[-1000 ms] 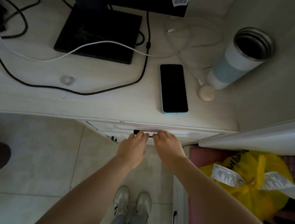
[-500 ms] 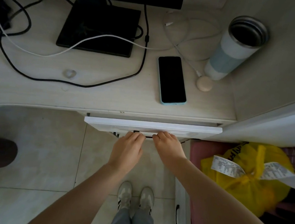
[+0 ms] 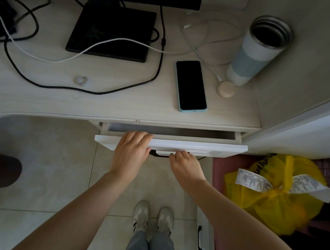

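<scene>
Gripping drawer (image 3: 198, 148) edge, left hand (image 3: 131, 154), right hand (image 3: 188, 166) seemingly holding handle (image 3: 154, 154)

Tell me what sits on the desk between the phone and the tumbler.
In the head view, a round beige puck on a white cable lies between phone and tumbler.

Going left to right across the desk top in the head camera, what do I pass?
Black monitor stand → phone → open tumbler.
</scene>
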A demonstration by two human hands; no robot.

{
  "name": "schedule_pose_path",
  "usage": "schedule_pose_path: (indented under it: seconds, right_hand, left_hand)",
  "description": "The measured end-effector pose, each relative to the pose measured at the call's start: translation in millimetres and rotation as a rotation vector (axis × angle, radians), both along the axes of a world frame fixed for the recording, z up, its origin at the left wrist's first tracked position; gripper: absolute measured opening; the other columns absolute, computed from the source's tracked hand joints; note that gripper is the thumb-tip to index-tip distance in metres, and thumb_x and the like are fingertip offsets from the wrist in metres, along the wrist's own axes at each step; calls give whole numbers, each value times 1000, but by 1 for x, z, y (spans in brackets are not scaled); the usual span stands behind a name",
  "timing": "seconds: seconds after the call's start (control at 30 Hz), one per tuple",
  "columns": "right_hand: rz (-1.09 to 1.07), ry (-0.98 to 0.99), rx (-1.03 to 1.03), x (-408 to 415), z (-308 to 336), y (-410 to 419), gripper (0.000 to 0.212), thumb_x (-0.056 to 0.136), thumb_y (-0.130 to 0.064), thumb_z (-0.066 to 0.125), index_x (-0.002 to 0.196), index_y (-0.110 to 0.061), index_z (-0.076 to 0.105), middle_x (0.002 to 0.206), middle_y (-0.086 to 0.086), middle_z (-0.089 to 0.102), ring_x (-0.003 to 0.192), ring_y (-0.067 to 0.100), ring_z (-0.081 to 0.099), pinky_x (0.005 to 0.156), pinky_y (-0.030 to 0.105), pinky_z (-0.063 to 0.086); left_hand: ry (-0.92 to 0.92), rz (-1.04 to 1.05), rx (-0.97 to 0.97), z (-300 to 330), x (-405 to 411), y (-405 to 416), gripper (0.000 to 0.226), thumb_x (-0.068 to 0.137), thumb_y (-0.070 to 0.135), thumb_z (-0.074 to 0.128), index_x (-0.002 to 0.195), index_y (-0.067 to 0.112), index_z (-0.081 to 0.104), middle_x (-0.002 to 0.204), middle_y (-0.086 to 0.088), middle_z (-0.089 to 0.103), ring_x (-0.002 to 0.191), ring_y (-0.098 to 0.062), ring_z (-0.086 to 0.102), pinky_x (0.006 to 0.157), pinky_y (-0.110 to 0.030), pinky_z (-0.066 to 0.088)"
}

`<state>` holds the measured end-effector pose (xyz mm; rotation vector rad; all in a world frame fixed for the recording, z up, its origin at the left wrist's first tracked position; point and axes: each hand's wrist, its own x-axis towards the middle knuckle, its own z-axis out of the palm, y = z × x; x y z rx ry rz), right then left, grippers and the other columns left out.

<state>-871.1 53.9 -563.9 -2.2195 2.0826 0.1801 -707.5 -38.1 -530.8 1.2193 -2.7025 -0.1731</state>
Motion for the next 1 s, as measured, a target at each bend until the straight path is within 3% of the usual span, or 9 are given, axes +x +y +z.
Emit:
schedule_pose_path:
  seconds: [0.13, 0.37, 0.47, 0.53, 0.6, 0.67, 0.77, 0.9, 1.0]
  right_hand:
    - [55, 28, -39, 5, -3, 2, 28, 34, -4, 74, 61, -10, 67, 51, 5, 56, 46, 24, 56, 43, 27, 45]
    - [52, -35, -140, 12, -9, 22, 26, 33, 2, 69, 54, -11, 61, 51, 4, 54, 45, 22, 55, 38, 25, 41]
    - [16, -114, -184, 19, -16, 44, 36, 45, 7, 71, 80, -3, 71, 68, 6, 65, 61, 23, 64, 54, 29, 53]
    - [-5, -153, -221, 23, -20, 57, 43, 59, 8, 60, 101, 4, 70, 83, 12, 68, 74, 28, 67, 68, 33, 58]
    - [-28, -168, -232, 27, -22, 64, 45, 69, 6, 46, 109, 5, 67, 90, 14, 67, 80, 31, 65, 77, 37, 58]
    - [-60, -172, -219, 31, -23, 66, 42, 71, 8, 43, 105, 3, 67, 87, 12, 66, 77, 30, 64, 78, 37, 57]
    - [-101, -180, -188, 38, -22, 72, 30, 70, 10, 46, 88, -4, 66, 76, 8, 61, 67, 28, 59, 67, 36, 55]
    - [-151, -199, -214, 49, -24, 87, 50, 84, 9, 16, 82, -6, 64, 72, 6, 58, 64, 26, 55, 65, 34, 53]
    - [-181, -198, -236, 59, -28, 102, 40, 81, 10, 28, 87, -6, 65, 78, 7, 60, 70, 26, 56, 71, 33, 53]
  left_hand:
    - [0, -65, 6, -9, 8, -2, 35, 76, 15, 76, 110, 10, 67, 120, -5, 65, 104, -29, 63, 90, -39, 52]
    - [-3, -78, -25, -18, 20, 20, 43, 79, 19, 76, 120, 8, 65, 118, -7, 68, 105, -28, 65, 94, -40, 51]
    - [23, -70, -60, -18, 21, 29, 39, 81, 16, 74, 117, 7, 66, 114, -6, 69, 102, -28, 66, 91, -40, 52]
    - [27, -68, -94, -18, 24, 34, 33, 86, 20, 62, 117, 8, 66, 112, -5, 69, 100, -27, 65, 90, -38, 51]
    - [25, -69, -102, -17, 26, 38, 36, 88, 24, 52, 118, 9, 65, 112, -3, 68, 100, -26, 64, 90, -37, 49]
    - [23, -69, -108, -17, 29, 43, 37, 89, 26, 49, 118, 10, 65, 111, -2, 68, 99, -25, 63, 90, -35, 46]
    - [27, -76, -124, -19, 35, 53, 37, 90, 28, 47, 118, 11, 65, 110, -1, 68, 98, -25, 64, 87, -37, 49]
    - [54, -104, -135, -25, 46, 67, 34, 91, 25, 52, 120, 12, 63, 112, -1, 67, 98, -26, 63, 91, -40, 48]
    - [66, -118, -150, -27, 54, 79, 33, 90, 24, 57, 120, 13, 62, 113, -1, 66, 99, -26, 62, 94, -40, 45]
